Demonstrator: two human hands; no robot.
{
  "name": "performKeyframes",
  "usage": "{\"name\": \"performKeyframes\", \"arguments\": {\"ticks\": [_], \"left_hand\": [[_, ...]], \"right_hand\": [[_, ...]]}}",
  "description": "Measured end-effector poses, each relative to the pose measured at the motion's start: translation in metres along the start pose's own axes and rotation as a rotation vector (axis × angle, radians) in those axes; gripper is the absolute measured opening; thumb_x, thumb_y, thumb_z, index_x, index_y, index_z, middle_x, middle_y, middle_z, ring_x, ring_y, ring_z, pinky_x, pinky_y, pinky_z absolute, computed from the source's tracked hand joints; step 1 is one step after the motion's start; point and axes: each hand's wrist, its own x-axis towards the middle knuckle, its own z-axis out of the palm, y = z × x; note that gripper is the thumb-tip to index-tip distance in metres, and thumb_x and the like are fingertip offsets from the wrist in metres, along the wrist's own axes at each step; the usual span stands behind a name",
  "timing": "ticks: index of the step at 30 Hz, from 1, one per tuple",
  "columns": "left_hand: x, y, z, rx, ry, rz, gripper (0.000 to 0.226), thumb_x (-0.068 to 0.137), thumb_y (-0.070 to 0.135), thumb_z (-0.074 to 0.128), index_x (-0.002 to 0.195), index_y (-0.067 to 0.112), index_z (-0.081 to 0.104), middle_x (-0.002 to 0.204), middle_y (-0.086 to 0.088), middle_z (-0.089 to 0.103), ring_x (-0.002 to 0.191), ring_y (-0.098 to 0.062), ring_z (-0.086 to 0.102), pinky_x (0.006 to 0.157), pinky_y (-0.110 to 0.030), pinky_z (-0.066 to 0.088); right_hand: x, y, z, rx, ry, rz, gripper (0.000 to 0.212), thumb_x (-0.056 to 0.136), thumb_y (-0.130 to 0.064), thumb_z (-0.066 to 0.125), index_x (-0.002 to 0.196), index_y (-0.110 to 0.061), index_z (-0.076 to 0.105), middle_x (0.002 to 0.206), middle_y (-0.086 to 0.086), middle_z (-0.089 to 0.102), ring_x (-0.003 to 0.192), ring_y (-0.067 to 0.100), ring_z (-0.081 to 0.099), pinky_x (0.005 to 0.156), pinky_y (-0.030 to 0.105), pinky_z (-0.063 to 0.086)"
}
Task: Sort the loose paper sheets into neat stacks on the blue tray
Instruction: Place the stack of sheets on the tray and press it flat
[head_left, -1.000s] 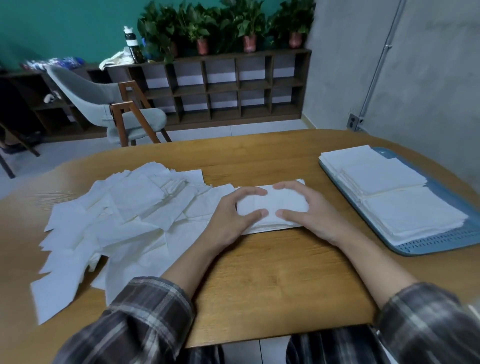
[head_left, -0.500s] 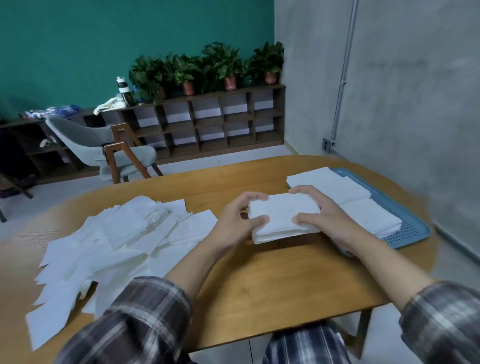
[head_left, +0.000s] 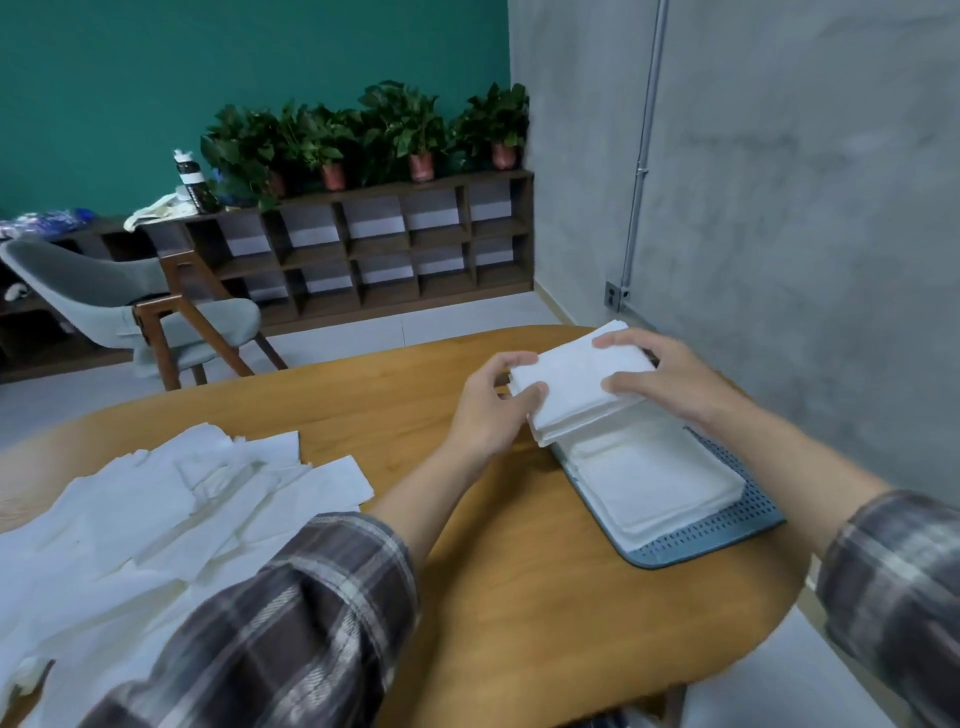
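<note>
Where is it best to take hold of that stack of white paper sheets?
At its two opposite ends, coming in from left and right, as the left hand and right hand do with the stack of white paper sheets. It is flat, wide and made of loose sheets, so a two-sided grip likely keeps them squared.

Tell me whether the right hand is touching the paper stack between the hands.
Touching. The head view shows the right hand's thumb lying on the paper stack's top and its fingers wrapped over the far edge.

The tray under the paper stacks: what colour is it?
The tray is blue-grey, dotted with rows of small holes, clearest in the head view.
</note>
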Motion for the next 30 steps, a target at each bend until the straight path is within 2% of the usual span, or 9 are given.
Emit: {"name": "performKeyframes", "arguments": {"ticks": [5, 8, 12, 14, 17, 22, 25, 27, 30], "left_hand": [[0.048, -0.016, 0.013, 0.012, 0.051, -0.030, 0.030, 0.101, 0.018, 0.071, 0.129, 0.029, 0.067, 0.128, 0.016, 0.064, 0.103, 0.004, 0.056, 0.076, -0.008, 0.047], [0.072, -0.031, 0.019, 0.030, 0.079, -0.051, 0.030, 0.100, 0.016, 0.072, 0.128, 0.026, 0.068, 0.126, 0.015, 0.066, 0.110, -0.004, 0.058, 0.090, -0.018, 0.050], [0.094, -0.055, 0.025, 0.026, 0.097, -0.125, 0.028, 0.097, 0.017, 0.075, 0.121, 0.032, 0.072, 0.123, 0.013, 0.069, 0.117, -0.013, 0.062, 0.104, -0.038, 0.055], [0.099, -0.064, 0.027, 0.041, 0.078, -0.133, 0.028, 0.097, 0.018, 0.076, 0.122, 0.032, 0.072, 0.123, 0.013, 0.069, 0.119, -0.014, 0.062, 0.101, -0.030, 0.054], [0.100, -0.072, 0.027, 0.067, 0.049, -0.118, 0.027, 0.097, 0.018, 0.075, 0.123, 0.026, 0.073, 0.126, 0.013, 0.070, 0.123, -0.010, 0.061, 0.093, -0.014, 0.047], [0.098, -0.075, 0.025, 0.207, 0.003, -0.056, 0.031, 0.092, 0.033, 0.080, 0.122, 0.029, 0.075, 0.121, 0.013, 0.072, 0.111, -0.010, 0.063, 0.097, -0.025, 0.051], [0.092, -0.075, 0.026, 0.374, -0.051, -0.055, 0.038, 0.091, 0.042, 0.080, 0.126, 0.032, 0.072, 0.134, 0.004, 0.056, 0.129, -0.019, 0.051, 0.109, -0.033, 0.043], [0.090, -0.067, 0.025, 0.478, -0.032, 0.002, 0.040, 0.093, 0.044, 0.077, 0.130, 0.030, 0.069, 0.153, -0.001, 0.042, 0.148, -0.022, 0.034, 0.120, -0.044, 0.035], [0.084, -0.042, 0.031, 0.664, -0.083, 0.119, 0.057, 0.102, 0.053, 0.060, 0.152, 0.026, 0.053, 0.174, -0.001, 0.019, 0.161, -0.021, 0.014, 0.127, -0.050, 0.021]], "right_hand": [[0.051, 0.021, -0.006, 0.000, 0.039, 0.042, 0.045, 0.085, -0.010, 0.082, 0.124, -0.032, 0.072, 0.128, 0.002, 0.070, 0.112, 0.024, 0.067, 0.085, 0.030, 0.052], [0.072, 0.034, -0.005, -0.004, 0.029, 0.065, 0.047, 0.087, -0.009, 0.080, 0.129, -0.029, 0.070, 0.130, 0.000, 0.069, 0.113, 0.022, 0.067, 0.082, 0.026, 0.053], [0.093, 0.056, -0.001, -0.041, 0.028, 0.090, 0.046, 0.086, -0.013, 0.082, 0.127, -0.032, 0.072, 0.137, -0.004, 0.066, 0.127, 0.020, 0.061, 0.107, 0.040, 0.051], [0.097, 0.067, 0.001, -0.071, 0.032, 0.108, 0.046, 0.084, -0.017, 0.084, 0.125, -0.035, 0.073, 0.138, -0.006, 0.066, 0.128, 0.017, 0.061, 0.112, 0.044, 0.049], [0.093, 0.074, 0.001, -0.122, 0.034, 0.122, 0.044, 0.085, -0.025, 0.083, 0.127, -0.037, 0.073, 0.141, -0.008, 0.064, 0.128, 0.013, 0.059, 0.109, 0.038, 0.049], [0.088, 0.077, -0.001, -0.220, 0.025, 0.141, 0.030, 0.090, -0.033, 0.078, 0.120, -0.037, 0.076, 0.144, -0.008, 0.062, 0.130, 0.010, 0.057, 0.099, 0.027, 0.044], [0.083, 0.072, 0.001, -0.380, 0.002, 0.114, 0.029, 0.094, -0.033, 0.074, 0.123, -0.035, 0.074, 0.154, -0.006, 0.053, 0.139, 0.012, 0.049, 0.102, 0.024, 0.035], [0.078, 0.065, 0.003, -0.473, 0.012, 0.024, 0.035, 0.097, -0.030, 0.071, 0.132, -0.034, 0.068, 0.162, -0.004, 0.041, 0.151, 0.016, 0.033, 0.110, 0.025, 0.026], [0.074, 0.054, 0.008, -0.629, -0.024, -0.142, 0.052, 0.101, -0.038, 0.064, 0.152, -0.033, 0.051, 0.171, -0.010, 0.023, 0.159, 0.014, 0.015, 0.124, 0.038, 0.020]]}}
